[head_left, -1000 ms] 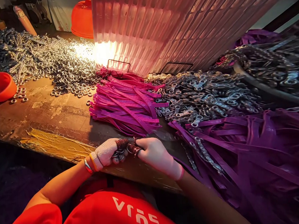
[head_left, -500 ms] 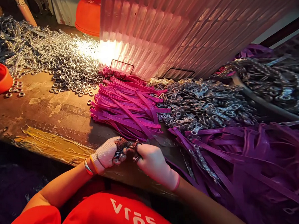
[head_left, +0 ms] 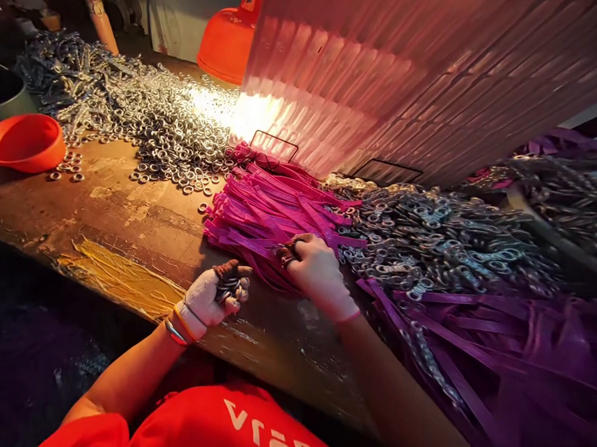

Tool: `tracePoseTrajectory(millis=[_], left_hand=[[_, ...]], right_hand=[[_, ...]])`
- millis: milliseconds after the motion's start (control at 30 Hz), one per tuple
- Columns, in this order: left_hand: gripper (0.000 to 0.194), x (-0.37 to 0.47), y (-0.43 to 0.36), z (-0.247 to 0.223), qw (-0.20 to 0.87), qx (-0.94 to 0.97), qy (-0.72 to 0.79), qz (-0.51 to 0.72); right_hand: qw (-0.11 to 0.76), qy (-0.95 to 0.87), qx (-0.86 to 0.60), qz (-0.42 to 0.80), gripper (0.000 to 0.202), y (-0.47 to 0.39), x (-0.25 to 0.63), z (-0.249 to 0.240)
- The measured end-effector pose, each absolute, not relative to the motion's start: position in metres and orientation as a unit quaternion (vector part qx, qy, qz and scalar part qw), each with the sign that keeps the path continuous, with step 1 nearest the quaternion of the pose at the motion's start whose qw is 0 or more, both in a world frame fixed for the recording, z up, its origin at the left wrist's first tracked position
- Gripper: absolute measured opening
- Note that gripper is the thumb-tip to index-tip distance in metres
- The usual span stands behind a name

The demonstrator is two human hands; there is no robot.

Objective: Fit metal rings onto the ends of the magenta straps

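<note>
In the left hand [head_left: 205, 303], gloved, holds a small clutch of metal rings [head_left: 227, 291], clamped in curled fingers with one finger extended, just above the near edge of the workbench [head_left: 143, 228]. With the right hand [head_left: 318, 276], also gloved, reaches to the front right of the magenta strips [head_left: 265, 208], with fingertips bent down at the heap; cannot tell whether pinched together on something or apart. Has the two hands near each other, not touching. Has the magenta strips lying mid-bench, between a ring pile [head_left: 174, 140] on the left and a heap of looped metal links [head_left: 434, 233] on the right. Nearer, at the right, has purple strips [head_left: 525, 345] overlapping. Has an orange lamp [head_left: 226, 46] lit above the far side of the ring pile, beside a translucent corrugated sheet [head_left: 371, 79]. Wears a metal bracelet [head_left: 175, 332] on the left wrist.
</note>
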State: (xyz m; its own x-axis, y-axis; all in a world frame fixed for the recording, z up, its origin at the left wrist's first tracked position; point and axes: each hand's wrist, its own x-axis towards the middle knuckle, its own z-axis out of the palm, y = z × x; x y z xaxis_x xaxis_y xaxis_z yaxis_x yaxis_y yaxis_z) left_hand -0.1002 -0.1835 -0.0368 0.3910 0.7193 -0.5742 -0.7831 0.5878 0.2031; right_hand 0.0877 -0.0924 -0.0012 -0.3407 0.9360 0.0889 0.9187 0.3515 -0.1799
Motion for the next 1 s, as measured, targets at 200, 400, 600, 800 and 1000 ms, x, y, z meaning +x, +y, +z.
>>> tracePoseTrajectory(millis=[200, 400, 600, 800, 1000], left_hand=[[0.027, -0.099, -0.191, -0.035, 0.816, -0.025, 0.311, 0.487], [0.024, -0.11, -0.193, -0.037, 0.82, 0.004, 0.313, 0.479], [0.017, -0.107, -0.198, -0.032, 0.773, 0.07, 0.408, 0.48], [0.034, -0.085, -0.215, -0.032, 0.74, 0.26, 0.425, 0.452], [0.042, -0.08, -0.222, -0.023, 0.739, 0.334, 0.445, 0.38]], right_hand=[[0.189, -0.867, -0.42, 0.19, 0.018, -0.144, 0.096, 0.007], [0.141, -0.86, -0.402, 0.282, 0.018, -0.221, 0.097, -0.018], [0.189, -0.806, -0.387, 0.405, 0.025, -0.236, 0.103, -0.012], [0.216, -0.802, -0.463, 0.309, 0.041, -0.196, 0.103, 0.005], [0.047, -0.854, -0.49, 0.169, 0.025, -0.195, 0.092, 0.014]])
